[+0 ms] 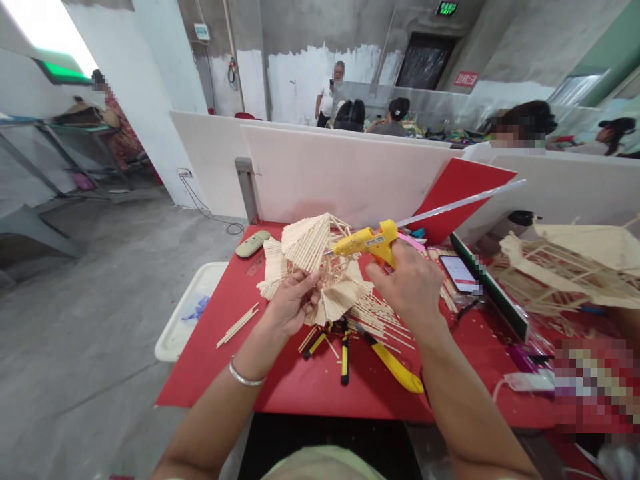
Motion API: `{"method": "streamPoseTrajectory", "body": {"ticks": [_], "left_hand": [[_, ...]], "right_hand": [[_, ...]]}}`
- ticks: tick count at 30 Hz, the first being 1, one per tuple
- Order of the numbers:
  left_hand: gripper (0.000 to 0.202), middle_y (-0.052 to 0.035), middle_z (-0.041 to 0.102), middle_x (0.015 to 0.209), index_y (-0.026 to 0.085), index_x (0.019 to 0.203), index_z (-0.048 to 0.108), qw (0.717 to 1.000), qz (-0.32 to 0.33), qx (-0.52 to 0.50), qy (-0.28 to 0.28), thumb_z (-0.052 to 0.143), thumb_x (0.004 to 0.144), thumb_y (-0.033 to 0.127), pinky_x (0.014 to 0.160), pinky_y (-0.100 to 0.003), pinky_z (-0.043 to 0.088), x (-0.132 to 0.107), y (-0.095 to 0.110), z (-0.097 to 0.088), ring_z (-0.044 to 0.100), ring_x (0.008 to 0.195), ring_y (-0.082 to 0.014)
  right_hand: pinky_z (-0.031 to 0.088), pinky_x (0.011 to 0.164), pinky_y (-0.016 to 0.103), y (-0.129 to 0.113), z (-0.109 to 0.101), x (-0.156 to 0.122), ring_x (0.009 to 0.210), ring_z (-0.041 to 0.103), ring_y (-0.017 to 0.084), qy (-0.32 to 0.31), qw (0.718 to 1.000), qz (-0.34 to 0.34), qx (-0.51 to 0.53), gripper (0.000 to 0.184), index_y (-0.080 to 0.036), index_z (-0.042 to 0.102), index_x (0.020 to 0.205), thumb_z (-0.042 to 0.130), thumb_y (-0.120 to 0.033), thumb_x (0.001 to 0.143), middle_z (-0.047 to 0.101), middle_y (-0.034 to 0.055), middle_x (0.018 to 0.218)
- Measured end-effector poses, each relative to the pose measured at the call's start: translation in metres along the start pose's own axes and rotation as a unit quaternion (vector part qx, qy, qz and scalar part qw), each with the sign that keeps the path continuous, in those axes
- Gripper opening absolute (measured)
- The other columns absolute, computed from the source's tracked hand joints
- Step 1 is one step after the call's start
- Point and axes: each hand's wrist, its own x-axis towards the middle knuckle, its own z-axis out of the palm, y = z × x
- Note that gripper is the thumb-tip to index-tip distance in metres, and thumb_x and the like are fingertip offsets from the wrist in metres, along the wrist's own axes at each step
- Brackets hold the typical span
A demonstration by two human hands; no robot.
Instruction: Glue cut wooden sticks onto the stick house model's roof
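Observation:
A model pavilion made of thin wooden sticks stands on the red tabletop, with slatted roof panels sloping from a peak. My left hand is closed at the lower edge of its upper roof; the fingertips are pinched there, and what lies between them is too small to make out. In my right hand is a yellow hot glue gun, its nozzle pointing left at the roof's edge. A long clear glue stick juts from the gun's back. Loose sticks lie beneath and right of the model.
Black-and-yellow pliers and a yellow-handled cutter lie in front of the model. An oblong case sits at the back left, a phone at the right. White partition boards stand behind. Another stick model is farther right.

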Motion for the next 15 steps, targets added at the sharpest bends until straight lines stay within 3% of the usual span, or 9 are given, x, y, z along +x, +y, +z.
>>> {"method": "streamPoseTrajectory", "body": {"ticks": [10,15], "left_hand": [[0.031,0.0023,0.063,0.066,0.012,0.081,0.062,0.998,0.042,0.021,0.045,0.084,0.067,0.030,0.035,-0.014,0.033,0.001,-0.002,0.015,0.051,0.042,-0.0027],[0.029,0.0013,0.063,0.063,0.011,0.079,0.064,0.998,0.056,0.027,0.033,0.082,0.071,0.032,0.035,-0.015,0.031,0.004,-0.003,0.017,0.049,0.041,-0.0023]], "right_hand": [[0.025,0.059,0.029,0.004,0.005,0.002,0.070,0.054,0.018,0.037,0.999,0.018,0.014,0.030,-0.017,0.061,0.100,0.055,-0.038,0.079,0.068,0.0066,0.084],[0.026,0.060,0.030,0.004,0.006,0.005,0.067,0.053,0.018,0.053,0.998,0.030,-0.003,0.030,-0.017,0.060,0.100,0.055,-0.040,0.080,0.066,0.0063,0.083]]}}
